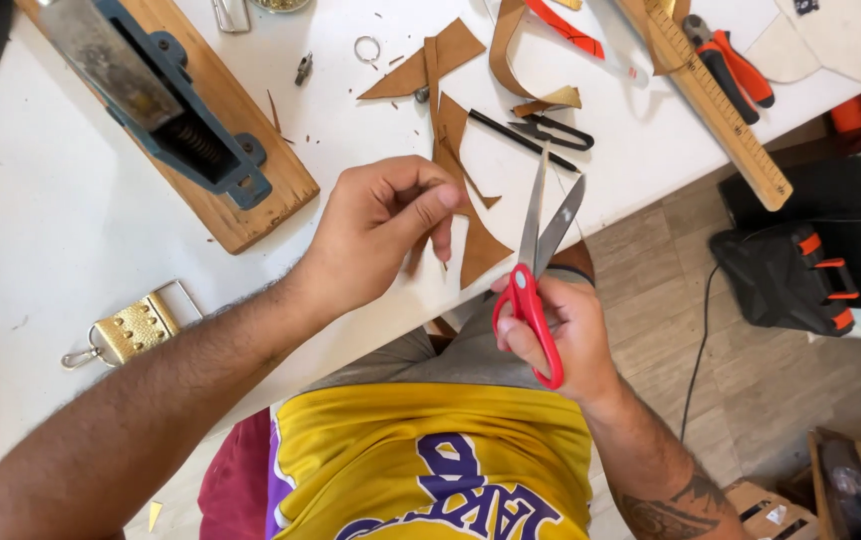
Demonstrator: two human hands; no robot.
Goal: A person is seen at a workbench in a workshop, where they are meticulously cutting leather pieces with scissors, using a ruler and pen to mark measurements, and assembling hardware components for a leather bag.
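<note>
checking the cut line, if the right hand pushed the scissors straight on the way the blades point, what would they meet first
Probably the small black thread snips on the white table, just beyond the red-handled scissors in the right hand; depth is unclear.

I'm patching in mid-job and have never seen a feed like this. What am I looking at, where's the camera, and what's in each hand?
There is no machine here: a person works with two bare hands, filmed by one camera worn on the head and looking down. The left hand pinches a brown leather piece over the edge of the white table. The right hand holds red-handled scissors, blades open and pointing up beside the leather. On the table lie more leather scraps, a wooden ruler, small black snips, orange-handled pliers, a metal ring, a gold clasp and a blue metal tool on a wooden board.
</note>
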